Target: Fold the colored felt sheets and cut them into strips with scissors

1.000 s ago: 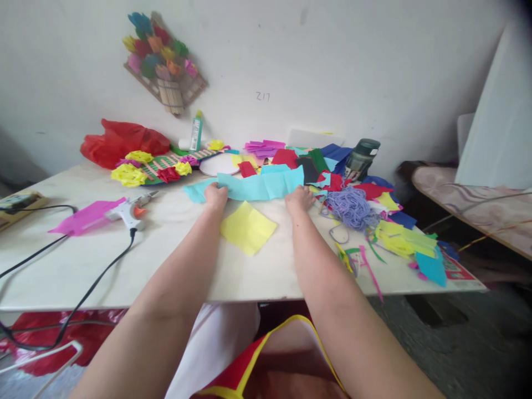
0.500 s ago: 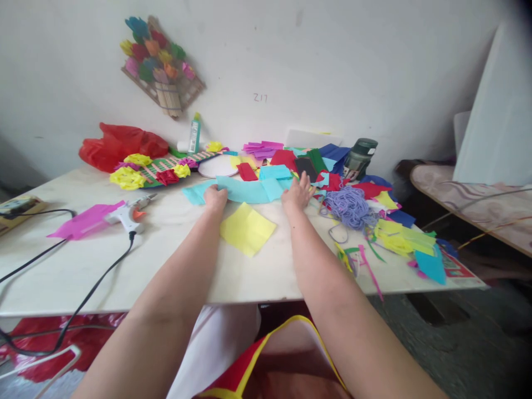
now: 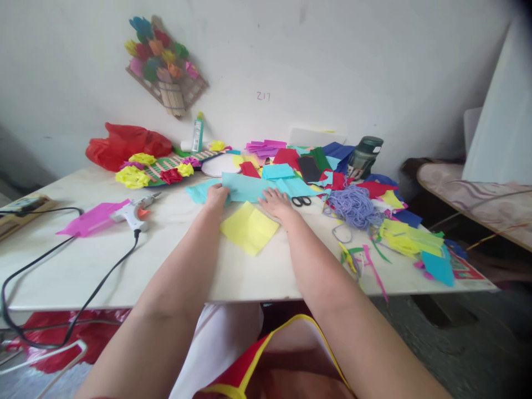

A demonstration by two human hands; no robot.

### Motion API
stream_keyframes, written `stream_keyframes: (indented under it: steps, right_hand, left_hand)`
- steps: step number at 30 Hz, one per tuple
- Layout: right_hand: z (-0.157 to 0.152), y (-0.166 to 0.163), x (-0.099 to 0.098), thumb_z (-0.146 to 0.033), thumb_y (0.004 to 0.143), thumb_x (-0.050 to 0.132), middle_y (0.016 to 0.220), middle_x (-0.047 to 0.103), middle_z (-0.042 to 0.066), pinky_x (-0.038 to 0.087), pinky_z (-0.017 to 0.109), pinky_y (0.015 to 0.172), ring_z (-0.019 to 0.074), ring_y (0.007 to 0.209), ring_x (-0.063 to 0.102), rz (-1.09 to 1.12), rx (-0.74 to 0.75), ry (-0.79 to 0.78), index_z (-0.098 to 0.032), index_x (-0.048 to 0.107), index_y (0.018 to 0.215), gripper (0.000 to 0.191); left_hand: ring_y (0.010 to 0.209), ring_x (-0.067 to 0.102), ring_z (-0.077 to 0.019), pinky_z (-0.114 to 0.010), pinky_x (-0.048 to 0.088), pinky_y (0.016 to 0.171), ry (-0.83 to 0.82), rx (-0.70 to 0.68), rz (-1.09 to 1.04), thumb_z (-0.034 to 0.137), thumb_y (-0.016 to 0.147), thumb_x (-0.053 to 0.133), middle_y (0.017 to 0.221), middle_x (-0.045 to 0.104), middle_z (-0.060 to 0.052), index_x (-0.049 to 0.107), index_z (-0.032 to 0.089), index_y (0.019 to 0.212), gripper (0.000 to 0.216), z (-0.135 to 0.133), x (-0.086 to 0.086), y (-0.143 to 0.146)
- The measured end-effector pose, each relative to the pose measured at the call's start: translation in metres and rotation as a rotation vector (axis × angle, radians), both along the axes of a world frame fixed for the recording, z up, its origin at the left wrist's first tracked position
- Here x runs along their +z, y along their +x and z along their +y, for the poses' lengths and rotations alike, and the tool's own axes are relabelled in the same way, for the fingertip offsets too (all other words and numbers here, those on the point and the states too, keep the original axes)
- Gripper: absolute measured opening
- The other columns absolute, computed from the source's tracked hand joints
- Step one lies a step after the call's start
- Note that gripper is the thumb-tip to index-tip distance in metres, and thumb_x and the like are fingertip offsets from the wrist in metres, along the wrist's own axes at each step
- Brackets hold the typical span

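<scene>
A strip of light blue crepe paper (image 3: pixel 245 187) lies across the middle of the table. My left hand (image 3: pixel 216 198) is closed on its left part, thumb and fingers pinching the paper. Lying flat with fingers spread, my right hand (image 3: pixel 275 203) presses on the strip's lower edge. Just below both hands is a square yellow sheet of paper (image 3: pixel 249 228). Black-handled scissors (image 3: pixel 301 201) rest right of my right hand, their blades hidden. A folded light blue paper piece (image 3: pixel 277 171) sits behind the strip.
On the left are a hot glue gun (image 3: pixel 133 214) with its black cord and a magenta paper (image 3: pixel 93 219). A flower-decorated guitar shape (image 3: pixel 166 169) lies behind. Purple yarn (image 3: pixel 353 206), a dark green bottle (image 3: pixel 366 155) and yellow paper scraps (image 3: pixel 409 237) occupy the right side.
My right hand has moved left along the blue strip and now lies flat, uncovering the scissors' handles. My left hand stays on the strip. The view has shifted slightly.
</scene>
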State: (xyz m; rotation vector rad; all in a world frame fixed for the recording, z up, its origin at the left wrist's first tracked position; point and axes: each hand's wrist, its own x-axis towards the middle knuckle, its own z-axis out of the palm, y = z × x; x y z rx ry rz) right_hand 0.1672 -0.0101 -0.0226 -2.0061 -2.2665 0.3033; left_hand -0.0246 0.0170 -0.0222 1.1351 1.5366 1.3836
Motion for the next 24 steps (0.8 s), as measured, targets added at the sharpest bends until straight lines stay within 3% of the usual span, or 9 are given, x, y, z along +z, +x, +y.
stream_keyframes:
  steps: [4,8,11,14,16,20,24]
  right_hand:
    - [-0.002,0.0,0.003,-0.052,0.091,0.022,0.154,0.011,0.003,0.005,0.052,0.11,0.0236,0.141,0.004,-0.022,-0.001,-0.008,-0.024,0.02,0.145,0.061]
    - [-0.002,-0.002,0.004,-0.052,0.09,0.024,0.153,0.012,0.005,0.006,0.056,0.108,0.025,0.14,0.006,-0.021,-0.01,-0.007,-0.025,0.022,0.145,0.061]
    - [-0.002,-0.001,0.004,-0.052,0.089,0.028,0.153,0.012,0.005,0.008,0.058,0.107,0.0283,0.14,0.009,-0.006,-0.027,0.011,-0.025,0.027,0.143,0.061]
    - [-0.004,-0.001,0.007,-0.048,0.09,0.031,0.152,0.018,0.005,0.012,0.057,0.106,0.03,0.138,0.015,0.014,-0.031,0.124,-0.024,0.039,0.137,0.054]
    - [-0.006,-0.002,0.011,-0.042,0.091,0.033,0.149,0.028,0.005,0.017,0.05,0.107,0.0261,0.135,0.024,0.038,-0.016,0.255,-0.023,0.051,0.128,0.045]
    - [-0.012,-0.004,0.021,-0.038,0.092,0.035,0.119,0.06,0.006,0.034,0.029,0.093,0.0178,0.11,0.051,0.136,0.002,0.387,-0.022,0.066,0.102,0.037]
    - [-0.015,-0.005,0.026,-0.049,0.088,0.037,0.082,0.066,0.002,0.038,0.024,0.071,0.0151,0.08,0.056,0.309,0.078,0.263,-0.019,0.066,0.077,0.043]
  left_hand:
    - [0.059,0.057,-0.0171,-0.026,0.044,0.054,-0.031,-0.027,-0.116,0.018,0.054,0.06,0.053,0.05,0.002,0.057,0.017,0.071,0.017,-0.001,0.004,-0.003]
    - [0.064,0.06,-0.0169,-0.029,0.05,0.06,-0.004,-0.161,-0.323,0.014,0.059,0.061,0.062,0.058,0.0,0.056,0.016,0.075,0.017,-0.001,0.005,-0.006]
    - [0.067,0.062,-0.0173,-0.032,0.052,0.064,0.001,-0.186,-0.349,0.014,0.065,0.061,0.066,0.061,-0.002,0.056,0.015,0.075,0.012,-0.001,0.002,-0.007]
    - [0.068,0.063,-0.0178,-0.032,0.052,0.064,0.012,-0.181,-0.326,0.016,0.064,0.065,0.065,0.062,-0.002,0.057,0.017,0.076,0.014,0.0,-0.001,-0.008]
    - [0.071,0.064,-0.0187,-0.032,0.052,0.066,0.019,-0.215,-0.33,0.017,0.062,0.067,0.069,0.064,-0.003,0.058,0.017,0.078,0.018,0.0,-0.001,-0.008]
    - [0.075,0.065,-0.0201,-0.032,0.052,0.068,0.014,-0.253,-0.369,0.017,0.06,0.066,0.073,0.067,-0.005,0.061,0.015,0.082,0.022,-0.003,0.001,-0.007]
    - [0.073,0.065,-0.0199,-0.031,0.052,0.068,0.025,-0.256,-0.448,0.011,0.059,0.063,0.07,0.066,-0.006,0.061,0.013,0.079,0.02,-0.006,0.004,-0.007]
